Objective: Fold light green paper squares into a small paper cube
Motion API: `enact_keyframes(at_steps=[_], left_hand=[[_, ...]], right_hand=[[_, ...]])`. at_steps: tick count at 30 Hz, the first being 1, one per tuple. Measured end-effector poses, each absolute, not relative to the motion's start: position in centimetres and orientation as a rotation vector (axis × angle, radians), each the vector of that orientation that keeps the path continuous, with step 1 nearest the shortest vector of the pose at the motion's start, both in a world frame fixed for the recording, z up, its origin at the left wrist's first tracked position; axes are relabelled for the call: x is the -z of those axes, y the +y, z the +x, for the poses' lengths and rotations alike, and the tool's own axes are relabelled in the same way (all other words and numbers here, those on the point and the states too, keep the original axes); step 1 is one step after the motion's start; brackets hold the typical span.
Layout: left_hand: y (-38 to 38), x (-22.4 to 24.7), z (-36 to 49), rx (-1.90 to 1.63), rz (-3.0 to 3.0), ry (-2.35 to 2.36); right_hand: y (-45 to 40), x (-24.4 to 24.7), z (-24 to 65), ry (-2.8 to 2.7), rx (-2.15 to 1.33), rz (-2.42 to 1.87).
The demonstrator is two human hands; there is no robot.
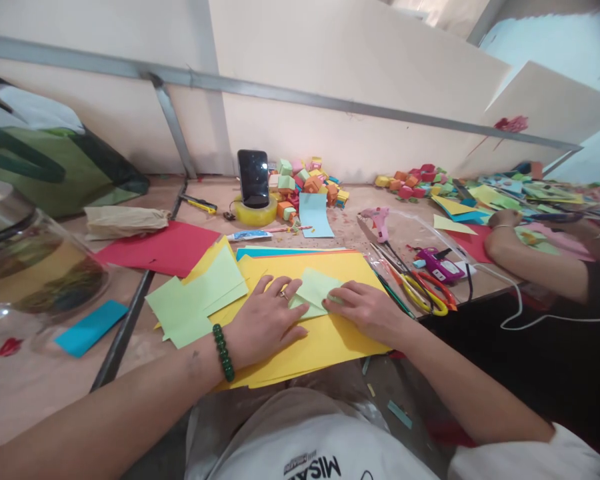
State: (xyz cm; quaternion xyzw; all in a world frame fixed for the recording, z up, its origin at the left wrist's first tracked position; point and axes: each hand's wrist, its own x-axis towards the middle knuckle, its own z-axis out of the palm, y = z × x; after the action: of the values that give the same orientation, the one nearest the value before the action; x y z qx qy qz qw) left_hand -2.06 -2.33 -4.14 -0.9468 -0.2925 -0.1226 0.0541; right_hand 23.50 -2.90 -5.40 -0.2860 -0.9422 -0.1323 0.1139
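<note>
A light green sheet of paper (316, 285), partly folded, lies on a stack of yellow paper (325, 340) in front of me. My left hand (267, 320), with a green bead bracelet at the wrist, rests on its left side, fingers stretched and apart. At the right edge of the same sheet, the bent fingers of my right hand (363, 308) are closed on the paper; the fingertips are partly hidden. More light green sheets (185, 313) lie left of my left hand. Blue and orange sheet edges show behind the yellow stack.
A phone (253, 177) stands in a tape roll (255, 212), beside colored paper cubes (305, 180). Scissors (420, 293), a pink glue gun (377, 221) and a purple device (441, 265) lie right. A glass jar (30, 260) stands left. Another person's arm (535, 263) reaches in at right.
</note>
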Motion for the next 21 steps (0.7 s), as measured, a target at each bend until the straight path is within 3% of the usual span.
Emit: enact_keyframes(at_steps=[12, 21], left_hand=[[-3.0, 4.2, -1.5, 0.342, -2.842, -0.559], [-2.6, 2.6, -2.8, 0.419, -3.097, -0.488]], right_hand=[[-3.1, 5.5, 22.9, -2.715, 0.169, -0.773], [-4.0, 6.2, 29.2, -2.581, 0.109, -1.145]])
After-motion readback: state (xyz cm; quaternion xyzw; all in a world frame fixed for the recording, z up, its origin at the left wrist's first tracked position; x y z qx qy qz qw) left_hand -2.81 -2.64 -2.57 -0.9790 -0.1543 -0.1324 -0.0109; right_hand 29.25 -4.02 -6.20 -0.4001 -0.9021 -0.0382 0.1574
